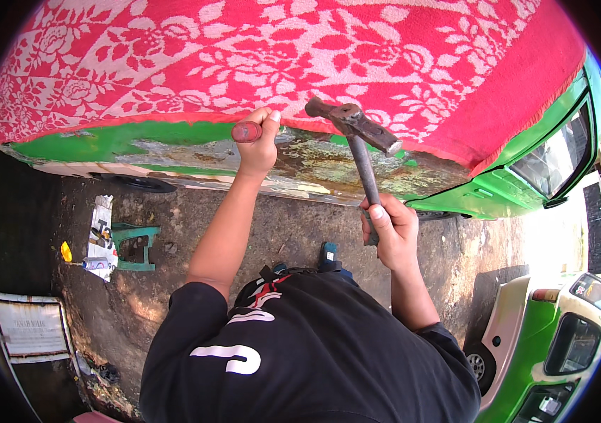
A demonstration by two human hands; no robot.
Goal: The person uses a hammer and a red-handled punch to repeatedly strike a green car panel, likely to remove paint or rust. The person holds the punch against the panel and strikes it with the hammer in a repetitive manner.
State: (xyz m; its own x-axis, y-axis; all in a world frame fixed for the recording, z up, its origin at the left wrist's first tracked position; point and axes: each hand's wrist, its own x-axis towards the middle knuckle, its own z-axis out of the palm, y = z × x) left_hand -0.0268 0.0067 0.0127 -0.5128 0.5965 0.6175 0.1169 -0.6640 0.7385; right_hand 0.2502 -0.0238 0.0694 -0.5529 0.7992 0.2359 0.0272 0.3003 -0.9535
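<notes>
My left hand [264, 151] is closed around a red-handled tool [245, 132], its butt end facing up toward me. The tool's working end is hidden, so its exact kind does not show. A hammer [364, 166] with a rusty head is gripped in my right hand [395, 233], head raised and to the right of the left hand, apart from the red handle. Just beyond both hands lies the green body panel [307, 166] of a vehicle, its paint worn to bare, rusty patches. A red and pink floral cloth [300, 63] covers the vehicle above that panel.
A green plastic stool [147, 248] stands on the ground at left, beside a printed sheet [100, 229], a can [96, 264] and a yellow object [66, 251]. A white framed board [29, 328] is at lower left. Another green and white vehicle [526, 338] is at lower right.
</notes>
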